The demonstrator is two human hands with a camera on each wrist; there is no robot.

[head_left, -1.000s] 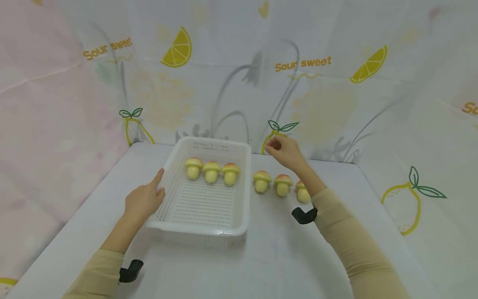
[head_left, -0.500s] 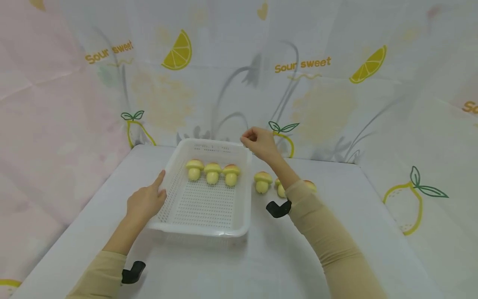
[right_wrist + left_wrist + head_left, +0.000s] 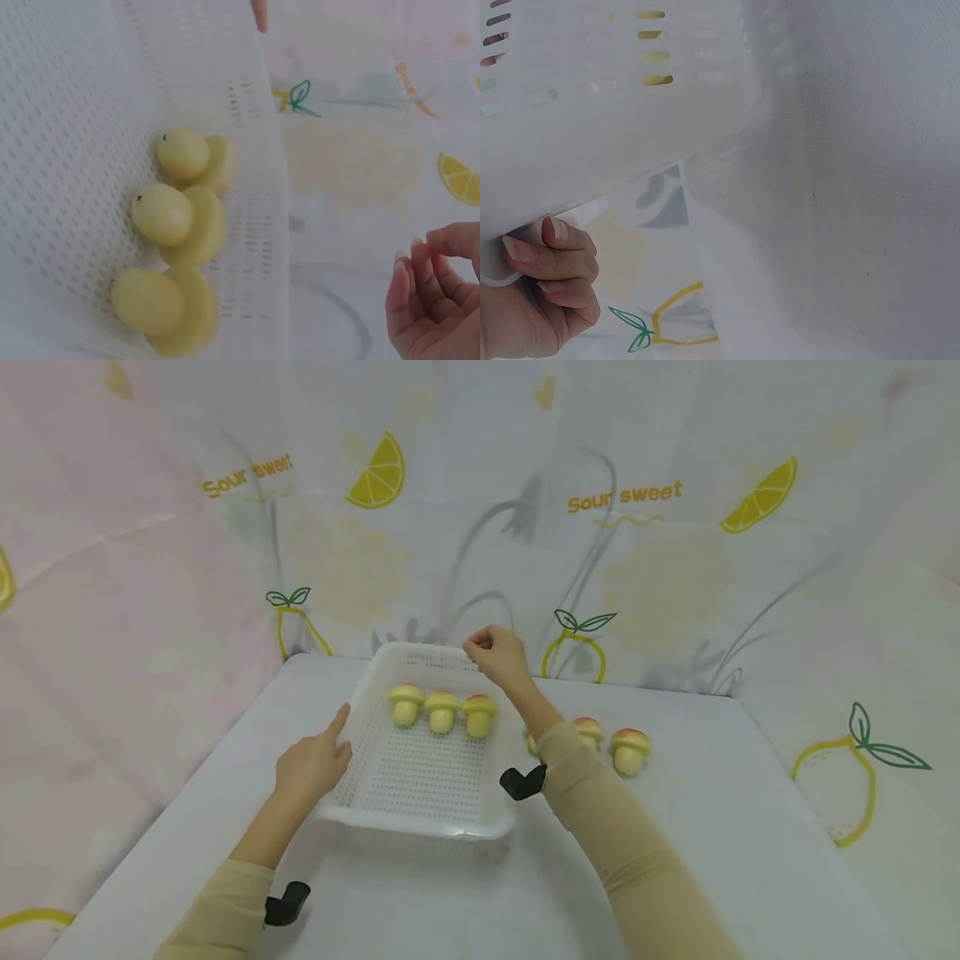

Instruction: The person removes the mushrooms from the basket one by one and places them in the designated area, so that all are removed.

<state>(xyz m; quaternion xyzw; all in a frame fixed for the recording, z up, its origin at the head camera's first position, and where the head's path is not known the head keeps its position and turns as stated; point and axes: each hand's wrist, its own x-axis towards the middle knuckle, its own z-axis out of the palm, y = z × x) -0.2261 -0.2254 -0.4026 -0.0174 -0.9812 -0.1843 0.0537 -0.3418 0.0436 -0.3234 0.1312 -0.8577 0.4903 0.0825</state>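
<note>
The left hand (image 3: 313, 768) grips the basket (image 3: 416, 827) by its rim; a firm hold should steady it. Three mushrooms (image 3: 442, 713) sit inside. The right hand (image 3: 501, 658), loosely curled, empty, near the far rim, should avoid knocking it. Three outer mushrooms (image 3: 630, 752) sit on the table (image 3: 720, 827).

My right hand (image 3: 439, 300), fingers loosely curved, is at lower right, apart from a white, perforated basket (image 3: 60, 150). Inside, three yellow mushrooms (image 3: 163, 214) lie in a row, caps toward its wall. Beyond: lemon-print cloth (image 3: 349, 161).
</note>
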